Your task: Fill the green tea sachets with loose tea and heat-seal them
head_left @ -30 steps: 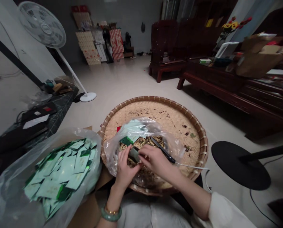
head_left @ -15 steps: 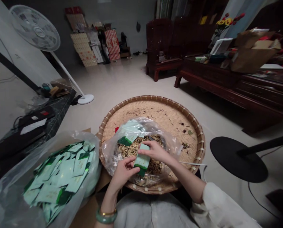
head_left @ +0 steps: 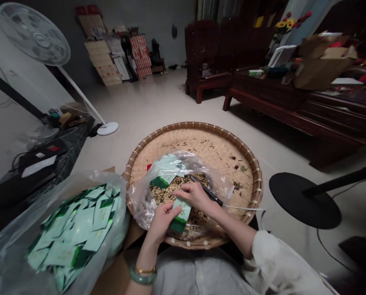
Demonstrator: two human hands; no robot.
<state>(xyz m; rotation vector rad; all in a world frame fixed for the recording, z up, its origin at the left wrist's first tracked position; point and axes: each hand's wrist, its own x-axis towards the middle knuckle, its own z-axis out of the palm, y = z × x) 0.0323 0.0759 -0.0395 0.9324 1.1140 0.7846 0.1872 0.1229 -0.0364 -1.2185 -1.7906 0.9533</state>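
Below frame center, my left hand [head_left: 162, 220] and right hand [head_left: 197, 197] are pinching green packet [head_left: 182, 210] over clear bag [head_left: 140, 201]; loosening grip could be letting it slip inside.

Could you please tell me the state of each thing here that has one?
Left hand: gripping packet
Right hand: gripping packet
Packet: held, seal unclear
Right bag: open, mix inside
Left bag: open, packets inside
White fan: upright, spin unclear
Carton: open
Black tool: corded, power unclear
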